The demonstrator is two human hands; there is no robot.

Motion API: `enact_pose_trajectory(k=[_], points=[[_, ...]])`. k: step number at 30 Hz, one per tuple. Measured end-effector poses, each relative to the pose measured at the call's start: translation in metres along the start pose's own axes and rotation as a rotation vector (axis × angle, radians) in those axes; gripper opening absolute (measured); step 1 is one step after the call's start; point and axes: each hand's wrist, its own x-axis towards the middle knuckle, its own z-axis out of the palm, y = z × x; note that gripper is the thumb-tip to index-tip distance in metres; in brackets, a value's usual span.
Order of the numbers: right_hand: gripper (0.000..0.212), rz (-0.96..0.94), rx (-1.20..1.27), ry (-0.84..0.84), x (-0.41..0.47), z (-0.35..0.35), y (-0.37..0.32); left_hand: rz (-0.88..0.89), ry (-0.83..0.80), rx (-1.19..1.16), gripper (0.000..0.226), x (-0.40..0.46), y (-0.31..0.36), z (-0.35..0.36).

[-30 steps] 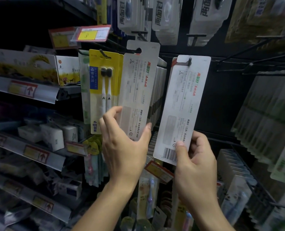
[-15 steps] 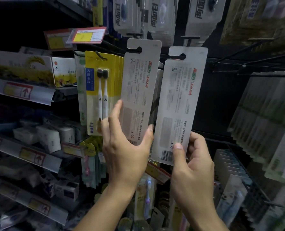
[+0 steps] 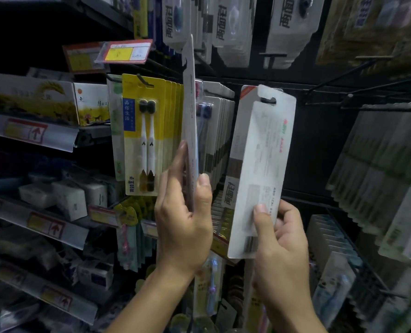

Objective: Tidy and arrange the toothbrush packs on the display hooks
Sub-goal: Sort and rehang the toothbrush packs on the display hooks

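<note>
Each hand (image 3: pixel 182 227) (image 3: pixel 280 243) pinches a pack (image 3: pixel 190 121) (image 3: pixel 259 169) low, right of the yellow packs (image 3: pixel 149 131) (light, stiff card, likely bendy).

The toothbrush pack in the right hand (image 3: pixel 262 169) shows a white card back with grey print, a small red and green logo near the top, and a black barcode at the bottom. The edge-on pack in the left hand (image 3: pixel 190 121) is white with a pale blue lower edge. The yellow toothbrush packs (image 3: pixel 143 135) have a yellow top, a pale cream lower part, a blue label with light characters, and two white brushes with black heads. The price tag (image 3: pixel 125 52) is yellow and white in a red frame. The shelf labels (image 3: pixel 26 131) are yellow with red arrows. The boxes on the shelf (image 3: pixel 29 99) are white with a golden-yellow pattern.
</note>
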Motion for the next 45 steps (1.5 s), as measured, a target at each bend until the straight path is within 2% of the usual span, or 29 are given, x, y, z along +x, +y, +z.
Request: enact_pose_trajectory(k=[4, 7, 11, 13, 15, 19, 22, 27, 30, 33, 40, 45], points=[[0.069, 0.039, 0.017, -0.023, 0.000, -0.003, -0.006, -0.038, -0.016, -0.049, 0.049, 0.000, 0.005, -0.001], [0.076, 0.027, 0.017, -0.042, -0.001, -0.005, -0.006, -0.048, -0.030, -0.049, 0.056, 0.001, 0.005, -0.003], [0.061, -0.002, 0.050, -0.112, -0.002, -0.008, -0.007, -0.037, -0.035, -0.074, 0.041, 0.001, 0.009, -0.003], [0.062, -0.041, 0.008, -0.126, -0.002, -0.011, -0.008, -0.052, -0.049, -0.061, 0.034, 0.001, 0.010, -0.003], [0.071, -0.075, -0.075, -0.090, -0.001, -0.011, -0.006, -0.068, -0.051, -0.047, 0.032, 0.000, 0.008, -0.002], [0.058, -0.046, -0.080, 0.018, 0.002, -0.011, -0.001, -0.058, -0.046, -0.013, 0.026, 0.001, 0.004, -0.002], [0.064, -0.062, -0.086, 0.042, 0.002, -0.011, 0.001, -0.042, -0.040, -0.005, 0.014, 0.002, 0.006, -0.003], [0.047, -0.057, -0.035, 0.047, 0.002, -0.015, -0.005, -0.058, -0.003, -0.059, 0.028, 0.002, 0.006, -0.002], [0.056, -0.071, -0.013, 0.065, 0.000, -0.014, -0.009, -0.054, 0.012, -0.089, 0.033, 0.002, 0.004, -0.003], [0.056, -0.092, 0.020, 0.076, -0.002, -0.011, -0.011, -0.083, 0.044, -0.116, 0.057, 0.003, 0.002, -0.007], [0.023, -0.117, 0.010, 0.046, -0.004, -0.011, -0.009, -0.009, 0.093, -0.146, 0.043, 0.005, 0.004, -0.005], [0.018, -0.176, -0.052, 0.025, -0.006, -0.012, -0.010, 0.013, 0.126, -0.115, 0.044, 0.007, 0.001, -0.007]])
